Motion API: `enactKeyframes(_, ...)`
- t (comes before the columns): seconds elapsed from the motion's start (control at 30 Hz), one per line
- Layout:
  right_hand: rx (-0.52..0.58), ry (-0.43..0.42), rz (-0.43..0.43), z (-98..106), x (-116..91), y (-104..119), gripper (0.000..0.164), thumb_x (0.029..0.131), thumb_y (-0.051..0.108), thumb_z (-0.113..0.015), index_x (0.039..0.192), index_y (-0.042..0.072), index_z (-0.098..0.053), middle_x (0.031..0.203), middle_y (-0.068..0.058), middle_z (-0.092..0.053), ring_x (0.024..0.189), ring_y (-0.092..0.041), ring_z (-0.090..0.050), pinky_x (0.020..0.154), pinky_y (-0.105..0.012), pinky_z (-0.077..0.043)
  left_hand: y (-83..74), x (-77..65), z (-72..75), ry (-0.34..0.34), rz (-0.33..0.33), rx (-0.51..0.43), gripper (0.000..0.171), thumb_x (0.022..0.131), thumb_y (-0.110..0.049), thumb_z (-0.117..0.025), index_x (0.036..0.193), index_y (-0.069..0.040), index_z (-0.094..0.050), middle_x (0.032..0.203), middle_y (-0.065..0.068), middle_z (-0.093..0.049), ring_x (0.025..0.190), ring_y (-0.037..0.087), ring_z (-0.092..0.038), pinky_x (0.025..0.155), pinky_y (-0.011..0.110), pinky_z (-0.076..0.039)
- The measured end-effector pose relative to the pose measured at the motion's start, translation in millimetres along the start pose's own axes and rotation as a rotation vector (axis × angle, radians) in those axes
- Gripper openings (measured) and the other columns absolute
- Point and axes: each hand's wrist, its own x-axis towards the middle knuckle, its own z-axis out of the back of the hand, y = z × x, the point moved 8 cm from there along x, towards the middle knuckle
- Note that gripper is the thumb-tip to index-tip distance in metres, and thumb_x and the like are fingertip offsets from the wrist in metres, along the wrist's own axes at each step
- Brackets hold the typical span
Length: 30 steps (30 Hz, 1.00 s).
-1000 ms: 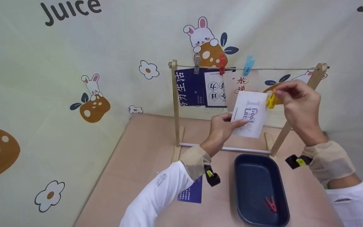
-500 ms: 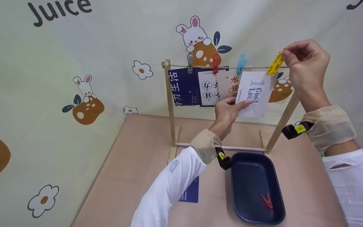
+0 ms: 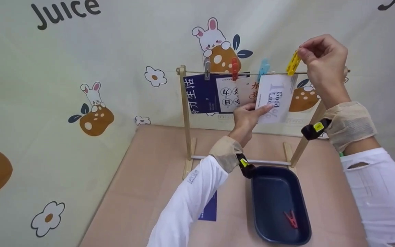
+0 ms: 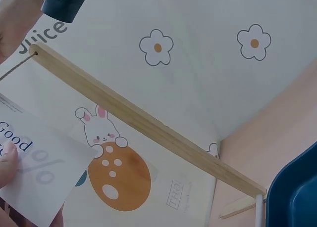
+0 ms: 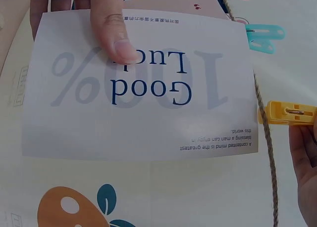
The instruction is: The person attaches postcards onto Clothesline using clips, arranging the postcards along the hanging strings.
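Observation:
My left hand (image 3: 247, 118) grips a white card (image 3: 278, 96) printed "Good Luck", thumb on its front and fingers behind. The card's top edge is close to the rope (image 5: 271, 172), right of the blue clothespin (image 3: 263, 69). My right hand (image 3: 326, 65) pinches a yellow clothespin (image 3: 293, 62) above the card's top right corner. In the right wrist view, the yellow clothespin's (image 5: 290, 112) tip meets the rope, and the card's edge lies just beside it. Whether its tips are parted, I cannot tell.
Grey (image 3: 207, 68) and red (image 3: 235, 69) clothespins hold a dark blue card (image 3: 201, 96) and others on the rope of a wooden frame (image 3: 185, 116). A dark blue tray (image 3: 274, 192) contains a red clothespin (image 3: 291, 219). Another blue card (image 3: 210, 209) lies partly under my left arm.
My left hand has raised the white card up to the rope. My right hand has risen with the yellow clothespin, which has come off the card's side to above its top corner.

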Motion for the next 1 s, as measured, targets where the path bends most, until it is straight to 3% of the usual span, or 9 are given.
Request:
enactKeyframes(0.33, -0.111, 0.023, -0.089, -2, 5, -25, 0.02, 0.081, 0.024, -0.066, 0.097, 0.012, -0.065, 0.09, 0.006, -0.062, 0.087, -0.009, -0.057, 0.084, -0.019, -0.043, -0.3, -0.1, -5.5, 0.03, 0.004, -0.039, 0.026, 0.063, -0.028, -0.083, 0.084, -0.017, -0.073, 0.076, -0.005, -0.07, 0.069, 0.009, -0.06, 0.064, 0.024, -0.046)
enactKeyframes(0.47, -0.107, 0.058, -0.064, -7, 2, -27, 0.019, 0.082, 0.02, -0.065, 0.097, 0.009, -0.064, 0.09, 0.004, -0.061, 0.086, -0.011, -0.056, 0.081, -0.017, -0.046, 1.1, 1.4, -2.0, 0.013, 0.002, -0.045, 0.027, 0.063, -0.027, -0.083, 0.085, -0.016, -0.073, 0.076, -0.005, -0.07, 0.07, 0.009, -0.061, 0.064, 0.023, -0.047)
enactKeyframes(0.67, -0.22, 0.099, -0.002, -11, -8, -29, 0.018, 0.086, 0.021, -0.061, 0.1, 0.01, -0.063, 0.097, 0.005, -0.06, 0.09, -0.01, -0.054, 0.079, -0.015, -0.045, 4.6, -0.4, 2.4, 0.002, 0.03, -0.063, 0.026, 0.066, -0.025, -0.081, 0.087, -0.014, -0.071, 0.078, -0.003, -0.068, 0.071, 0.01, -0.061, 0.065, 0.025, -0.049)
enactKeyframes(1.0, -0.278, 0.097, 0.071, -7, -15, -37, 0.028, 0.09, 0.029, -0.055, 0.112, 0.013, -0.058, 0.109, 0.002, -0.058, 0.106, -0.011, -0.056, 0.094, -0.022, -0.045, 2.1, -1.2, 5.7, -0.035, -0.006, -0.051, 0.026, 0.065, -0.023, -0.082, 0.087, -0.013, -0.071, 0.08, -0.004, -0.068, 0.073, 0.01, -0.059, 0.067, 0.024, -0.048)
